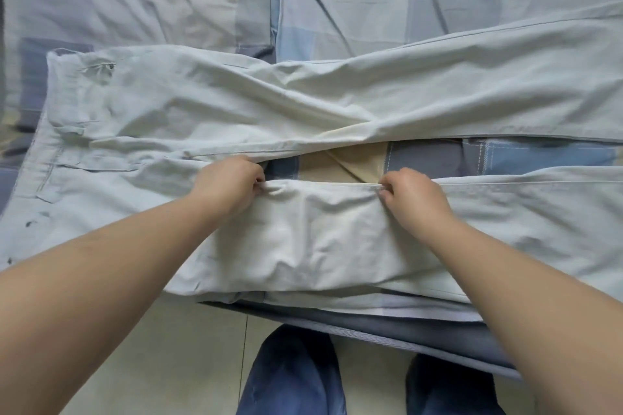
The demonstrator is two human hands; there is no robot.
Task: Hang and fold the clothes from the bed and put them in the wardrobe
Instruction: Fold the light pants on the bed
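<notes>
1. The trousers (168, 104) lay flat across the bed (337, 3), waistband at the left.
2. The left hand (229, 184) pinched the near leg's inner seam beside the crotch.
3. The right hand (409, 194) pinched that seam further right; lifting both evenly should fold this leg squarely onto the far one.

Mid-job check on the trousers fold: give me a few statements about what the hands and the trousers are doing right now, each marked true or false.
1. Both hands pinch the inner edge of the near leg of the pale trousers. True: the left hand and the right hand each grip that edge.
2. The trousers are already folded in half, leg on leg. False: the two legs lie apart, with the checked bedsheet showing between them.
3. The waistband lies toward the person's left. True.
4. The trousers hang on a hanger. False: they lie flat on the bed; no hanger is in view.
5. The right hand is idle. False: it grips fabric.
</notes>
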